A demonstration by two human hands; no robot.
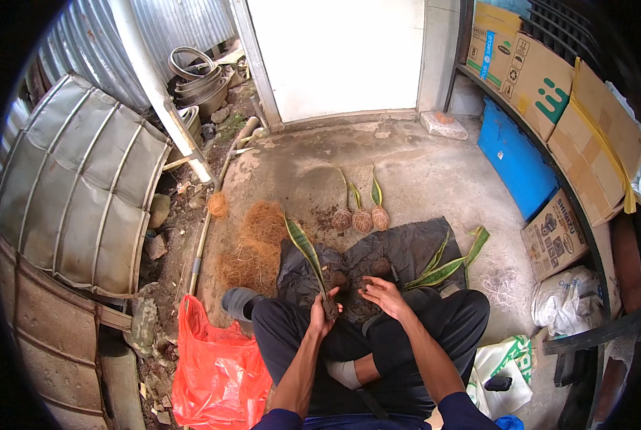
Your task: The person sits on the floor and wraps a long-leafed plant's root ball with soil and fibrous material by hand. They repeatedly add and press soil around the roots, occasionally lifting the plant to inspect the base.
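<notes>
Our left hand has its fingers curled tight around the dark, soil-caked root end of a snake plant cutting, whose striped blade rises toward 11 o'clock. Our right hand, just beside it at 3 o'clock, rests with fingers loosely spread on the loose soil heaped on the black plastic sheet.

We judge the cutting light, its leaf stiff but easy to snap, and the root clump crumbly; the firm base just above the soil looks the best place to hold it.

At 12 o'clock stand 3 fibre-wrapped root balls; a pile of coconut fibre lies at 10 o'clock. The red plastic bag at 8 o'clock hides its contents. More loose cuttings lie at 2 o'clock.
</notes>
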